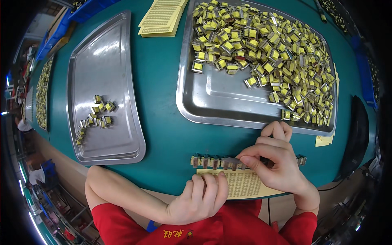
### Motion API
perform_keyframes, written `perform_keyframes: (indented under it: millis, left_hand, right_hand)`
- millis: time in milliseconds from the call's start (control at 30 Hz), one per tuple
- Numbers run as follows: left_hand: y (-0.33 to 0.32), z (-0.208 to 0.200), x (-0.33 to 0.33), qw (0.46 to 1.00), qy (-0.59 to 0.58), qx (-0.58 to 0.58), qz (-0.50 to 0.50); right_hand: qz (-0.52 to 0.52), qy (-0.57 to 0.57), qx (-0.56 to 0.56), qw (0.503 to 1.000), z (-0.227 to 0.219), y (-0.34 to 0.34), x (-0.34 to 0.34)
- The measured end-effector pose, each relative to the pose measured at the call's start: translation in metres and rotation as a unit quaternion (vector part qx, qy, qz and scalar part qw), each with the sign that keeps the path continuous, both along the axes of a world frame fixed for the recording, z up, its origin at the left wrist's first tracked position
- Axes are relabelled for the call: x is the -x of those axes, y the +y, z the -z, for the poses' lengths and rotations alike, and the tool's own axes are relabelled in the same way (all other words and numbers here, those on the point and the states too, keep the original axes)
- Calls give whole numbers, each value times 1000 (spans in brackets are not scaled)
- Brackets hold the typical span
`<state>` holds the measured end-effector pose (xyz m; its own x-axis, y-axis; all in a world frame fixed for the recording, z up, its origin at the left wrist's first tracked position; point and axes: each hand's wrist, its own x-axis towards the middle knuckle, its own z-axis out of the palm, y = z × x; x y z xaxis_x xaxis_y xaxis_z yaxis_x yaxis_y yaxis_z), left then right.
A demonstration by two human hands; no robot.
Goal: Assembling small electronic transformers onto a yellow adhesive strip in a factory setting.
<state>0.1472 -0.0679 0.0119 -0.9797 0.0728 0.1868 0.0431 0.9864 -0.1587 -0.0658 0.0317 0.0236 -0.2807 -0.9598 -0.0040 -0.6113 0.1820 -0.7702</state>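
Observation:
A row of small yellow-wrapped transformers (205,161) stands on the green table in front of me. Just below it lies a yellow sheet of printed labels (243,184). Curled over the sheet's left end, the fingers of my left hand (198,200) are closed, holding it near the table edge. My right hand (277,161) is over the right part of the row, thumb and forefinger pinched together at the transformers' tops. What sits in that pinch is too small to make out, and the hand hides part of the row.
A large metal tray (228,116) heaped with similar transformers stands beyond my right hand. At left, another metal tray (100,143) holds several more. A stack of yellow label sheets (161,18) lies between them at the back. A black curved object (354,139) is at far right.

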Motion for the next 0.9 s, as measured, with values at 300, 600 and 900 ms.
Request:
perform_keyframes:
  millis: [300, 600, 900]
  left_hand:
    - [-1, -1, 1, 1000, -11, 7, -3]
    - [0, -4, 4, 999, -16, 35, -25]
    - [1, -3, 4, 998, -15, 54, -23]
  right_hand:
    - [-3, -2, -2, 1000, 1, 1, 0]
    - [-1, 1, 0, 1000, 1, 0, 0]
    - [-2, 7, 4, 1000, 1, 0, -1]
